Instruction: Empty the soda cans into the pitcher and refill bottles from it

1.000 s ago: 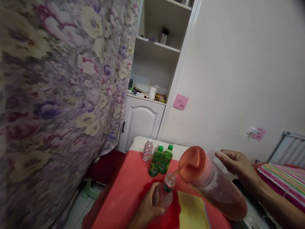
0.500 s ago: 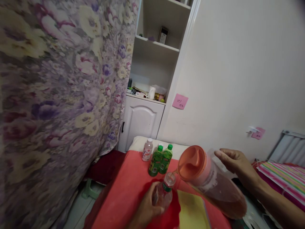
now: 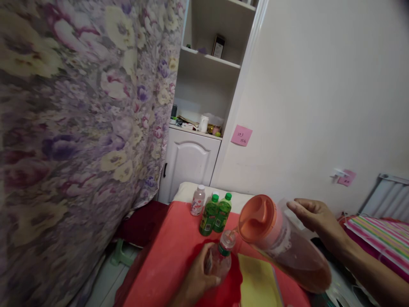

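Note:
My left hand [image 3: 200, 273] is wrapped round a clear plastic bottle [image 3: 220, 260] with a green neck ring, held upright over the red tablecloth. A pitcher [image 3: 297, 251] with an orange lid and pinkish-brown liquid is tipped far to the left. From its spout a thin stream runs into the bottle's open mouth. My right hand [image 3: 311, 213] is closed on the pitcher's clear handle, on its upper right side. Just behind the bottle stand two green bottles [image 3: 209, 217] and a clear bottle with a white cap and pink print [image 3: 197, 201].
A yellow cloth or paper [image 3: 258, 281] lies on the table [image 3: 159, 256] right of the bottle. A floral curtain [image 3: 96, 106] hangs at the left. Behind are a white cabinet [image 3: 191, 162] and a wall with pink notes [image 3: 241, 135]. A striped bed cover [image 3: 383, 238] lies at right.
Both hands, the bottle and the tipped pitcher keep almost the same places. The stream still runs from the spout into the bottle.

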Available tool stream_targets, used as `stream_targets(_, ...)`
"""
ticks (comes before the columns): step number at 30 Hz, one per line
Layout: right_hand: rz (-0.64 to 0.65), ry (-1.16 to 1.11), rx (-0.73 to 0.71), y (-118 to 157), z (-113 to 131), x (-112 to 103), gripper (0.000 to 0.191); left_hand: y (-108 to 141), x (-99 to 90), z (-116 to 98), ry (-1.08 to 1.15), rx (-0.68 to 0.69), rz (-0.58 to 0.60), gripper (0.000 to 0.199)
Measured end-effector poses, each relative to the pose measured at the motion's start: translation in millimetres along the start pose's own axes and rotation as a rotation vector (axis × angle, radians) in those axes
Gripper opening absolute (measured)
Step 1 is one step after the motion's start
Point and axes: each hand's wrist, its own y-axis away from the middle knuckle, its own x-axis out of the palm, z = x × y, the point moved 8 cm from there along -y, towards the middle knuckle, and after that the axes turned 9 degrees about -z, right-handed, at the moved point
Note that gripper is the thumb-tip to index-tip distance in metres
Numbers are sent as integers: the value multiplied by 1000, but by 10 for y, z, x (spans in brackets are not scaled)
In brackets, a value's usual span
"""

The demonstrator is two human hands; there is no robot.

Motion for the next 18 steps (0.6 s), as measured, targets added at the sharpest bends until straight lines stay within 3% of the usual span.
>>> stream_targets(18, -10, 1, -12, 6, 24, -16, 58, 2, 2, -26, 7, 27, -7, 65)
